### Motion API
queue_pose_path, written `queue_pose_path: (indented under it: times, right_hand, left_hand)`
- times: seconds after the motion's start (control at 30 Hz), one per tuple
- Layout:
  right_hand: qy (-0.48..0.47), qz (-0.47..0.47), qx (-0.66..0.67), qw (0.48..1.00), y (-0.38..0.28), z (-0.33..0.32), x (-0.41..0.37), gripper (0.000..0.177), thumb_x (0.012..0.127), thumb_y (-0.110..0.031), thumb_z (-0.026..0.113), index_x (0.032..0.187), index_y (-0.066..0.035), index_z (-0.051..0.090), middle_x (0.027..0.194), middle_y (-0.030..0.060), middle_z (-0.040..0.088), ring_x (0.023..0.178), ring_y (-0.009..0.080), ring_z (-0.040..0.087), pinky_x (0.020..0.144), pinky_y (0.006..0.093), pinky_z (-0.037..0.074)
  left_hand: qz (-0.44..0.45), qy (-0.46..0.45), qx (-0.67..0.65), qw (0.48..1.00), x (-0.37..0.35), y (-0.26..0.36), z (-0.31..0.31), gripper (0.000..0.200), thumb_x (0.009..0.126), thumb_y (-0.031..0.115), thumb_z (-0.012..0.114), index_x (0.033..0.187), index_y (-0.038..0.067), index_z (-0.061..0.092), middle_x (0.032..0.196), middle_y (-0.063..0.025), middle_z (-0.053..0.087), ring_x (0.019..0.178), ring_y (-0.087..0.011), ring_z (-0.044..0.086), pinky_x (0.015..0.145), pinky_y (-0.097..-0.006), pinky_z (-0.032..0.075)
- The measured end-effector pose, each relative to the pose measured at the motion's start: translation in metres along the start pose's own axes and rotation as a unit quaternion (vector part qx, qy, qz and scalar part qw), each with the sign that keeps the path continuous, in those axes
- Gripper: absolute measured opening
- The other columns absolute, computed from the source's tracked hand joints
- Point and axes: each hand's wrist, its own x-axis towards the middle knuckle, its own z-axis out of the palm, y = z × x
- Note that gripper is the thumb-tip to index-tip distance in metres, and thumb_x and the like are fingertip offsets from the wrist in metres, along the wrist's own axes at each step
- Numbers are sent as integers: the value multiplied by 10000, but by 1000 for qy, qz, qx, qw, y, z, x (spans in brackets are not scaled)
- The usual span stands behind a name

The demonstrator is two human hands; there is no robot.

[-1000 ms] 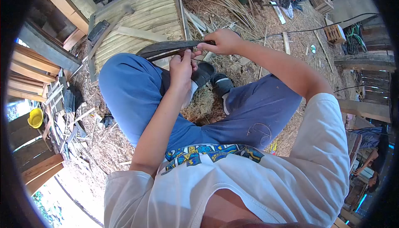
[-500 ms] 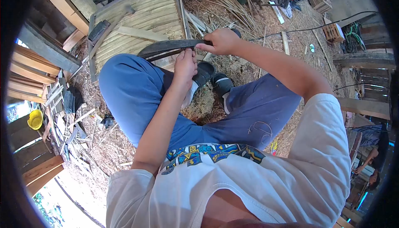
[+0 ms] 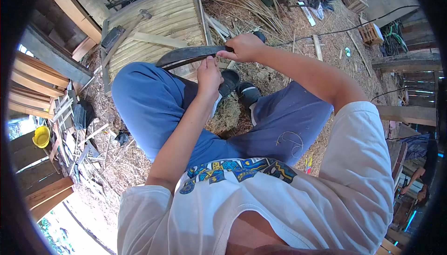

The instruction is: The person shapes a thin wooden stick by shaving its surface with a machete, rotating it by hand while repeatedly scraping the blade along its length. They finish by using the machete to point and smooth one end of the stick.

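My right hand (image 3: pixel 246 48) is wrapped round the handle of a machete (image 3: pixel 186 55), whose dark, curved blade points left above my knee. The rounded handle end (image 3: pixel 259 36) sticks out behind that hand, and my thumb lies toward the blade. Just under the blade, my left hand (image 3: pixel 209 74) is closed, fingertips pinched at the end of a thin dark strip (image 3: pixel 188 61) running alongside the lower edge. What the strip is made of I cannot tell. Both hands are over my dark shoes (image 3: pixel 228 83), between my bent knees.
A slatted wooden panel (image 3: pixel 172 10) lies ahead, bearing a hammer (image 3: pixel 145 14) and a loose board (image 3: pixel 159 39). Thin sticks (image 3: pixel 251 3) lie beyond. A cable (image 3: pixel 340 31) crosses the shavings-covered ground. A yellow bucket (image 3: pixel 42 137) is at left; another person (image 3: pixel 414 180) is far right.
The view has shifted slightly, and the hammer on the panel shows more sharply. Both hands keep nearly the same grip and place, with the left fingers a little lower against the blade.
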Motion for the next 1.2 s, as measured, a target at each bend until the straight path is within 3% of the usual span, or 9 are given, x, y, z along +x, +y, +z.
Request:
queue_pose_path:
  times: [0.13,0.23,0.33,0.63,0.77,0.87,1.2]
  right_hand:
    - [-10,-2,-11,1000,1,2,0,695,944,-687,474,761,-54,696,639,198,636,636,416,652,608,516,524]
    - [24,55,27,998,6,0,11,699,959,-678,455,790,-49,710,655,198,645,659,415,654,627,517,523]
    - [-7,46,12,999,14,-2,17,767,948,-732,393,809,-63,740,699,217,668,714,421,678,667,532,542]
    - [-31,21,13,999,5,-12,-4,710,945,-704,447,768,-65,700,690,206,661,715,416,674,669,530,532]
    - [36,-30,12,999,9,2,-8,623,936,-620,550,712,-50,665,599,192,603,581,406,627,564,502,509]
    - [-20,3,10,1000,5,-7,-7,711,940,-712,450,755,-67,685,678,199,654,672,415,662,637,516,531]
    - [-25,-6,4,1000,7,-2,1,722,929,-731,441,722,-82,681,674,179,665,673,406,674,626,518,537]
  left_hand:
    - [17,19,14,1000,-7,-7,2,272,1080,325,424,880,144,465,614,63,335,462,-61,308,425,-254,288]
    - [4,35,6,999,-25,-21,4,276,1080,324,425,876,143,464,618,60,338,467,-63,307,428,-255,286]
    - [10,31,-5,999,-28,-21,2,285,1083,331,428,875,142,468,600,70,320,460,-59,294,427,-256,282]
    - [-7,-17,-16,1000,-10,-10,-11,296,1088,340,428,882,137,494,590,81,329,436,-47,291,409,-243,273]
    - [-14,-26,-11,999,-4,-3,-10,299,1092,343,418,882,143,492,588,86,324,436,-44,290,406,-238,268]
    - [-18,-38,-10,999,-1,-2,-11,297,1094,342,412,885,146,489,586,85,322,436,-44,287,407,-241,264]
    - [9,-14,23,1000,0,-6,-7,307,1098,348,408,873,151,477,585,90,323,439,-42,277,404,-242,236]
